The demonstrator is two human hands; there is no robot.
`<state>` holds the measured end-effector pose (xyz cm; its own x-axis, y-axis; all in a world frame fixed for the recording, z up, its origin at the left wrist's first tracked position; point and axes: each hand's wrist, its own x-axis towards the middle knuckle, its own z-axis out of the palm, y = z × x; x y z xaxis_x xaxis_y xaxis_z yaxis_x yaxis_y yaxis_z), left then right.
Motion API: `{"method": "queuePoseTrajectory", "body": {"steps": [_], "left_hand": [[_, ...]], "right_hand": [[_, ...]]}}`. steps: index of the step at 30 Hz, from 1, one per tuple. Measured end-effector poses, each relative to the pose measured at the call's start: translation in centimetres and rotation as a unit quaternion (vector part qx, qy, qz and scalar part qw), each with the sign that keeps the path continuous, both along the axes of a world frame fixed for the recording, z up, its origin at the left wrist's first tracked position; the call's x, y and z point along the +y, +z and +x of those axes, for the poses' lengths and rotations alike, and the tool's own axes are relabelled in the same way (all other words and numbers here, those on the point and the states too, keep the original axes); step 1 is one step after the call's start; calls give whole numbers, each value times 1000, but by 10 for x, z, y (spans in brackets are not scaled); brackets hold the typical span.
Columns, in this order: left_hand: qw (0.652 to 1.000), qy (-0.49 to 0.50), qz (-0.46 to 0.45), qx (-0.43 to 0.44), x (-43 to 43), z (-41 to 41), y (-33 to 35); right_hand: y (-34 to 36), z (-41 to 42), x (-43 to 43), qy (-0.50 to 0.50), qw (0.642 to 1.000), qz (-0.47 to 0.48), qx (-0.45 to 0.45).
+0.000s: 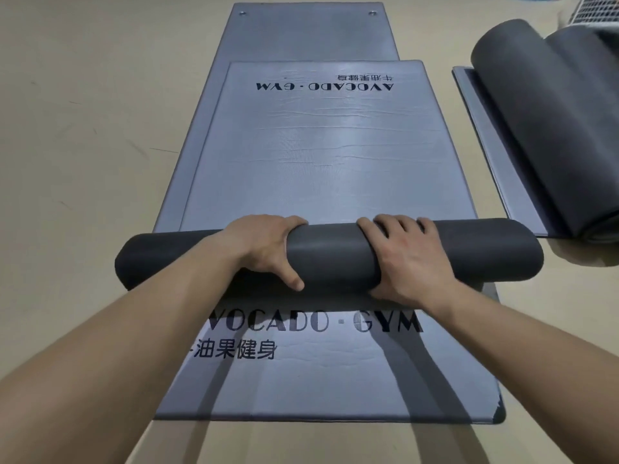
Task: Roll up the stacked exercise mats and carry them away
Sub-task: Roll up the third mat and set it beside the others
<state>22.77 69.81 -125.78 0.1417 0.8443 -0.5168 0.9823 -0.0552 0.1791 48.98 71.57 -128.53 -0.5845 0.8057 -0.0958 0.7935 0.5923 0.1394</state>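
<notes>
A: Where is the mat being rolled?

B: The dark grey roll (330,254) lies crosswise over the flat grey mats, near the middle of the view. It is the rolled part of the top mat (321,145), whose flat remainder stretches away from it with "AVOCADO · GYM" printed upside down at its far end.

A: And the hands?

B: Both are clasped on the roll. The left hand (264,246) wraps over it left of centre, fingers over the far side, thumb pressed on the near face. The right hand (407,259) grips it right of centre in the same way.

A: What lies underneath?

B: A bottom mat (335,386) lies flat on the beige floor (83,128), reaching nearer to the person than the roll, with the same logo the right way up and Chinese characters below. Its far end shows beyond the top mat, with 2 metal eyelets (372,12) at the corners.

A: Anything else nearby?

B: To the right, apart from this stack, another mat (549,128) lies partly rolled on a flat grey sheet. A white grille (599,8) shows in the top right corner.
</notes>
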Motion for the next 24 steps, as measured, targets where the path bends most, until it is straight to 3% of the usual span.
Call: {"method": "queuePoseTrajectory", "body": {"steps": [3,6,12,16,18,21,24], "left_hand": [[977,-16,196,82,-32,14,-21],[956,0,266,126,-38,23,-37],[971,-13,208,114,-3,18,-13],[988,-64,101,97,-26,22,-7],[992,-63,69,79,-28,22,-6],[999,-24,0,25,-11,17,0],[1000,-6,28,2,-13,17,-3]], "right_hand": [[21,-11,37,8,996,-90,-20],[32,-20,63,1,984,-176,-33],[48,-33,84,-25,960,-277,-31],[49,-17,52,-30,925,-377,-33],[39,-2,27,-3,958,-286,-11],[9,15,-12,43,998,-48,4],[-5,14,-11,45,998,-31,9]]}}
